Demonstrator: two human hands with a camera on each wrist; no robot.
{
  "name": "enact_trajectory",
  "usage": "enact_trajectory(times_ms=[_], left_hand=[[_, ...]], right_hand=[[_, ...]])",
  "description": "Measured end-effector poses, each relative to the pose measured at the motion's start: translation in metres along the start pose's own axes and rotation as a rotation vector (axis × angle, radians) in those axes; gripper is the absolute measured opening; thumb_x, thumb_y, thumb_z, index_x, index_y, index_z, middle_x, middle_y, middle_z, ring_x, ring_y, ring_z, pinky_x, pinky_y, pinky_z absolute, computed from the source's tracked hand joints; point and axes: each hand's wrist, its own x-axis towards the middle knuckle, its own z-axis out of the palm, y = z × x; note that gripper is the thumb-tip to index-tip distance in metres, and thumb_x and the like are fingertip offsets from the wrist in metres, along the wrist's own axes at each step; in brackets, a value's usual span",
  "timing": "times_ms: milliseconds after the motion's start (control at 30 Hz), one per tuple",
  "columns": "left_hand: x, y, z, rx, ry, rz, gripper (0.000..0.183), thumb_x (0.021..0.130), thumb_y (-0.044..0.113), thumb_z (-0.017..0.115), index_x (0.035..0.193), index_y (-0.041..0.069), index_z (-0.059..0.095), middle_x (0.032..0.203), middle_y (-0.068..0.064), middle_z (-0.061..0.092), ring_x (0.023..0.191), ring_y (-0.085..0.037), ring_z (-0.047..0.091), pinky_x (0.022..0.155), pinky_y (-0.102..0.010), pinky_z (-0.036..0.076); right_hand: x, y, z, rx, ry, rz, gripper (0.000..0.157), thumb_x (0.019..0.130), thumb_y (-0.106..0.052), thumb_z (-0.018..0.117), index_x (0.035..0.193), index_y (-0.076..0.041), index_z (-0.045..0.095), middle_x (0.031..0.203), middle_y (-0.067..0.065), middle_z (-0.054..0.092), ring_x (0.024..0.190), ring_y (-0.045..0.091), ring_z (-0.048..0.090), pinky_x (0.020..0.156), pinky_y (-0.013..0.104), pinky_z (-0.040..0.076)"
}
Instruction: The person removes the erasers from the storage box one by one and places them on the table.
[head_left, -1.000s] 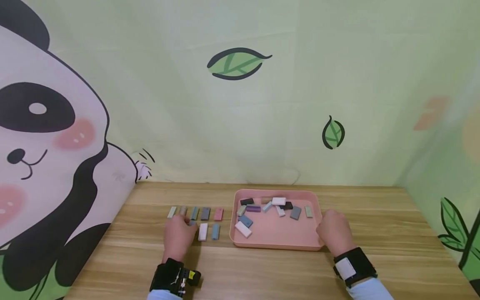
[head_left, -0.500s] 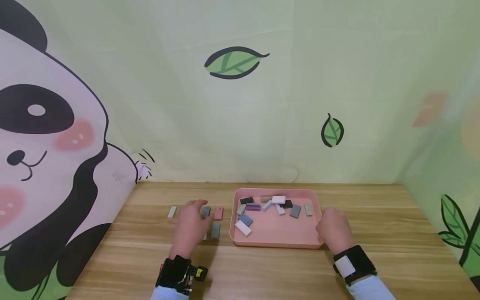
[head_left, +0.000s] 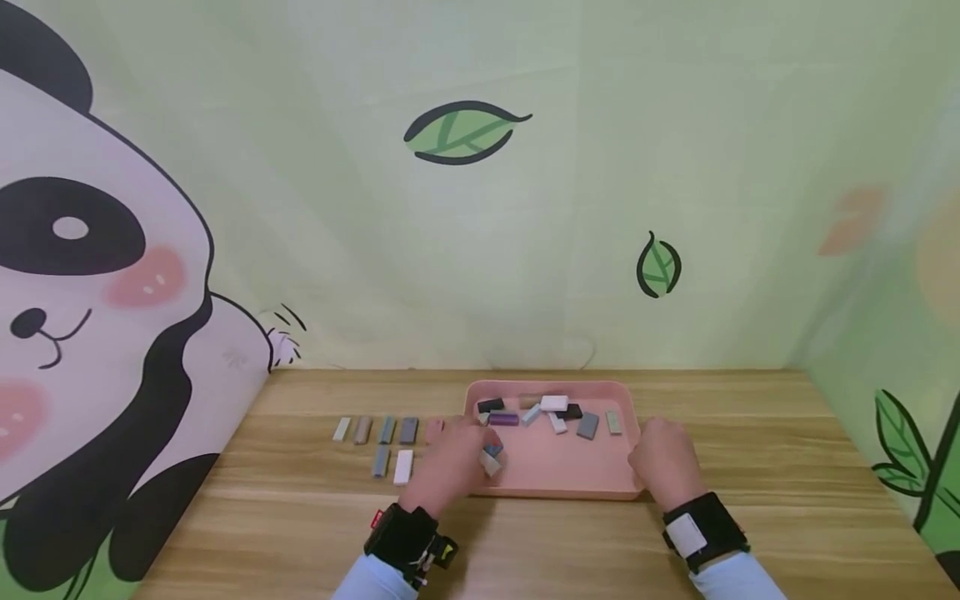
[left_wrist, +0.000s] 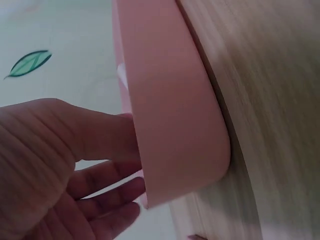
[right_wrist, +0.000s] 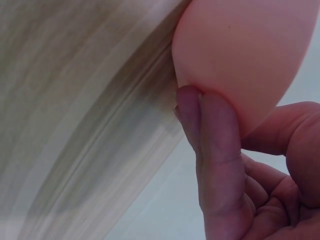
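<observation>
In the head view, my left hand reaches over the left wall of the pink tray. Its fingertips are by a blue block and a whitish block at the tray's left side. The left wrist view has the thumb and forefinger tips hidden behind the tray wall, so any hold on a block cannot be seen. My right hand grips the tray's right edge. In the right wrist view, its fingers press the outside while the thumb goes over the rim.
Left of the tray, small blocks lie in two rows on the wooden table, among them a pale green block, a pink block and a white block. Several more, including a purple block, lie inside the tray.
My left hand has moved right, from the block rows to the tray's left side. A blue block it was covering now shows in the nearer row. My right hand stays at the tray edge.
</observation>
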Motion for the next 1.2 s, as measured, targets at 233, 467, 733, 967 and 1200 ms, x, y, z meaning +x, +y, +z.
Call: enact_trajectory(times_ms=[233, 467, 733, 967, 1200], left_hand=[[0.002, 0.007, 0.003, 0.068, -0.07, 0.016, 0.01, 0.081, 0.015, 0.07, 0.089, 0.019, 0.075, 0.088, 0.002, 0.063, 0.081, -0.014, 0.05, 0.078, -0.033, 0.045], [0.007, 0.009, 0.006, 0.163, -0.05, 0.047, 0.012, 0.085, 0.019, 0.065, 0.082, 0.022, 0.076, 0.09, -0.001, 0.06, 0.082, -0.017, 0.048, 0.079, -0.033, 0.042], [0.01, 0.011, 0.013, 0.186, -0.049, 0.085, 0.011, 0.084, 0.017, 0.065, 0.083, 0.021, 0.075, 0.087, 0.0, 0.061, 0.081, -0.016, 0.047, 0.076, -0.032, 0.041], [0.009, 0.02, 0.022, 0.136, -0.03, 0.159, 0.011, 0.08, 0.011, 0.068, 0.086, 0.017, 0.074, 0.084, 0.003, 0.064, 0.079, -0.012, 0.053, 0.081, -0.031, 0.046], [0.011, 0.023, 0.023, 0.029, -0.056, 0.137, 0.01, 0.079, 0.008, 0.066, 0.084, 0.015, 0.072, 0.081, 0.006, 0.064, 0.075, -0.01, 0.054, 0.074, -0.027, 0.046]], right_hand=[[0.0, 0.0, 0.002, -0.001, 0.017, -0.011, 0.014, 0.084, -0.004, 0.058, 0.087, 0.007, 0.065, 0.065, 0.011, 0.054, 0.054, 0.02, 0.054, 0.044, 0.024, 0.038], [0.001, 0.0, 0.002, -0.002, 0.029, -0.012, 0.014, 0.084, -0.004, 0.058, 0.088, 0.007, 0.065, 0.064, 0.011, 0.054, 0.053, 0.02, 0.054, 0.043, 0.023, 0.038], [-0.001, 0.0, 0.001, 0.008, 0.012, -0.002, 0.015, 0.084, -0.004, 0.058, 0.09, 0.008, 0.064, 0.065, 0.011, 0.054, 0.054, 0.02, 0.054, 0.044, 0.024, 0.038], [-0.002, 0.0, 0.001, 0.004, 0.025, -0.017, 0.014, 0.084, -0.004, 0.058, 0.089, 0.007, 0.064, 0.065, 0.011, 0.054, 0.054, 0.02, 0.053, 0.044, 0.025, 0.038], [0.0, 0.0, 0.002, -0.002, 0.031, -0.023, 0.013, 0.084, -0.004, 0.057, 0.088, 0.007, 0.064, 0.064, 0.01, 0.053, 0.054, 0.02, 0.053, 0.044, 0.025, 0.037]])
